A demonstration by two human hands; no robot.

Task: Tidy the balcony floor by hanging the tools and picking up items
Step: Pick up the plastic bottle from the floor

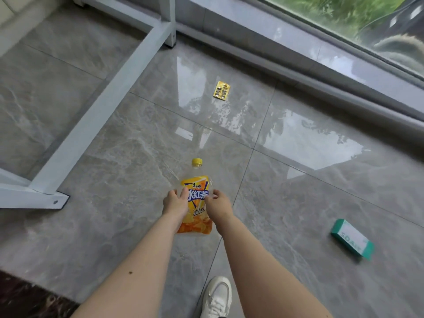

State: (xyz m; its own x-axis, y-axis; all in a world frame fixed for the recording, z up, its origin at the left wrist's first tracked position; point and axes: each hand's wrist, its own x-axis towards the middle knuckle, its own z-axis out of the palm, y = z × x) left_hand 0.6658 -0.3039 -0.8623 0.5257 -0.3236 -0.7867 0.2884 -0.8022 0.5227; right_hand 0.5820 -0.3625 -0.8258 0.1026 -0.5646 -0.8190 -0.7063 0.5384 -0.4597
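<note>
A clear plastic bottle [196, 180] with a yellow cap and an orange label lies between my two hands, low in the middle of the view, cap pointing away from me. My left hand [175, 204] grips its left side. On the bottle's right side my right hand [218, 204] is closed around it. Farther off on the grey floor tiles lies a gold blister pack of pills [221, 90]. A green and white soap box [352, 239] rests on the floor to my right.
A white metal frame [98, 111] runs across the floor on the left, with a foot plate [55, 201] near my left arm. A raised grey sill [298, 63] under the window borders the far side. My white shoe [216, 297] stands below the bottle.
</note>
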